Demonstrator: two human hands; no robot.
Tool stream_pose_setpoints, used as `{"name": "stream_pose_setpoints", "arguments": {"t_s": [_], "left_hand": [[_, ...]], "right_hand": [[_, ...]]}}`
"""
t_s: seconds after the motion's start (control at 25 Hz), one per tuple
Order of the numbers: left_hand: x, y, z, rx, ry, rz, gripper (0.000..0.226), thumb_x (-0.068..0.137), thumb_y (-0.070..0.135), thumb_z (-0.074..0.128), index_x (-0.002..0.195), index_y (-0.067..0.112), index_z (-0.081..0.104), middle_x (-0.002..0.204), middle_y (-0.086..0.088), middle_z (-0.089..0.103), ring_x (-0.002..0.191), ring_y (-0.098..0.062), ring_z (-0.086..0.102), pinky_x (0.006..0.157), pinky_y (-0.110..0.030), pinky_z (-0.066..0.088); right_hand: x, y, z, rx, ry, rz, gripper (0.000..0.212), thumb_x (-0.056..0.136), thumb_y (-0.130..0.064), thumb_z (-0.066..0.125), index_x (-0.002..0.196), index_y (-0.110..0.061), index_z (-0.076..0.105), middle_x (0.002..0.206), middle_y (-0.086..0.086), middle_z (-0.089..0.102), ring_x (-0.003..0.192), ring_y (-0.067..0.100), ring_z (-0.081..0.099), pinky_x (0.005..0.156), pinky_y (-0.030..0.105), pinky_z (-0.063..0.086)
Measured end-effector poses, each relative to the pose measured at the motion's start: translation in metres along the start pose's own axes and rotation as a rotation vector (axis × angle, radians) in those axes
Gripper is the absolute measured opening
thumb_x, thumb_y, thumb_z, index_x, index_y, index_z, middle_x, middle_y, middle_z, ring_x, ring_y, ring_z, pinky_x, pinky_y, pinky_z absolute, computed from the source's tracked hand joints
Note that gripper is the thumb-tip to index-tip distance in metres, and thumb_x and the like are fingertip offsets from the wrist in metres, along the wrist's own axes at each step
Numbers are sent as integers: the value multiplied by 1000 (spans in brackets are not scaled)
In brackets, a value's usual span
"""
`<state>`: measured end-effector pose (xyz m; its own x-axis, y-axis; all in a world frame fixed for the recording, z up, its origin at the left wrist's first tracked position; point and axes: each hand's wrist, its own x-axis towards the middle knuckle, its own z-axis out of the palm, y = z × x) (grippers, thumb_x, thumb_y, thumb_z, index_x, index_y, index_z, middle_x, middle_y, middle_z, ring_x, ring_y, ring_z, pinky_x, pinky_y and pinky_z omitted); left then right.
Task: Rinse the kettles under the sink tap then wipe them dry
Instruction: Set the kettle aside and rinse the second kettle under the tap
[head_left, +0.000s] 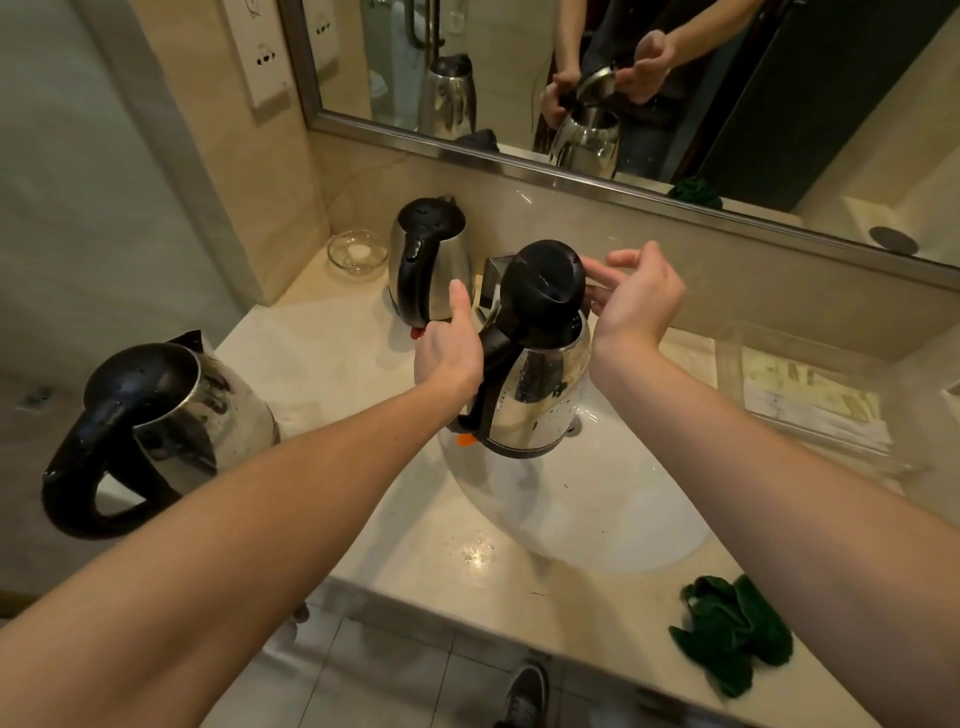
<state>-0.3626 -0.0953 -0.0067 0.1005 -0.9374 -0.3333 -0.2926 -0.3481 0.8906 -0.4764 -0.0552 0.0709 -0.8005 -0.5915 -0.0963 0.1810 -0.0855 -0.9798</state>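
A steel kettle (535, 395) with a black handle hangs over the white sink basin (597, 509), its black lid (545, 280) raised open. My left hand (449, 348) grips its handle, thumb up. My right hand (636, 296) is beside the lid with straight fingers touching its edge. A second steel kettle (431, 260) stands at the back of the counter, lid closed. A third kettle (156, 431) stands at the left end of the counter, wet with drops. The tap (493, 280) is mostly hidden behind the held kettle. A crumpled dark green cloth (732, 634) lies at the counter's front right.
A small glass bowl (357, 252) sits in the back left corner. A clear tray (810, 395) with papers stands on the right of the counter. A framed mirror (623, 93) runs along the back wall. Tiled floor and a shoe (524, 691) show below the counter edge.
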Motion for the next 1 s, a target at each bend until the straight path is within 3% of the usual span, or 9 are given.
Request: {"name": "stream_pose_setpoints", "arguments": {"t_s": [0.12,0.24,0.36,0.44,0.52,0.72,0.88,1.0], "left_hand": [[1,-2,9,23,1,-10,61,102,67,17,92,17,51,106,-7,63,98,-20,60,89,-36,45],[2,-1,13,22,-13,-17,62,103,66,17,83,17,50,97,-6,62,77,-14,56,80,-34,40],[7,-5,18,45,-30,-22,61,102,66,18,81,17,48,89,-5,59,72,-13,55,65,-29,42],[13,-11,22,33,-58,-45,62,100,69,19,80,18,47,84,-8,57,72,-18,58,63,-29,49],[21,-20,23,22,-84,-82,68,98,73,19,81,14,48,80,-10,54,70,-22,57,61,-32,51],[40,-41,34,37,-134,-154,75,96,77,16,80,10,47,75,-11,52,63,-22,55,51,-30,43],[53,-56,45,-4,-150,-239,84,94,79,15,92,7,58,73,-10,54,56,-19,52,40,-22,41],[65,-66,55,-23,-160,-286,92,94,80,15,111,4,63,77,-10,58,55,-17,52,38,-19,40]], "right_hand": [[-3,-6,4,7,-81,-3,41,106,-31,31,80,-8,53,75,18,74,69,24,68,70,29,48],[10,5,1,-58,-43,8,39,105,-35,32,84,-11,55,76,16,74,80,28,69,84,37,50],[38,34,-16,-252,28,93,30,103,-38,35,101,-17,56,105,11,71,95,21,59,95,41,45],[57,52,-30,-387,-29,184,41,104,-41,33,127,-15,54,132,7,59,120,23,52,105,41,37],[69,64,-39,-474,-144,300,55,105,-49,27,143,-14,46,147,5,50,135,26,43,115,43,30],[96,93,-40,-509,-271,425,63,104,-56,21,137,-12,51,134,5,59,119,24,52,111,45,33],[117,121,-36,-478,-253,446,63,103,-58,20,138,-13,47,104,0,63,103,24,57,97,40,40],[132,139,-32,-506,-272,427,63,103,-58,20,143,-16,44,118,4,63,112,26,56,106,45,39]]}}
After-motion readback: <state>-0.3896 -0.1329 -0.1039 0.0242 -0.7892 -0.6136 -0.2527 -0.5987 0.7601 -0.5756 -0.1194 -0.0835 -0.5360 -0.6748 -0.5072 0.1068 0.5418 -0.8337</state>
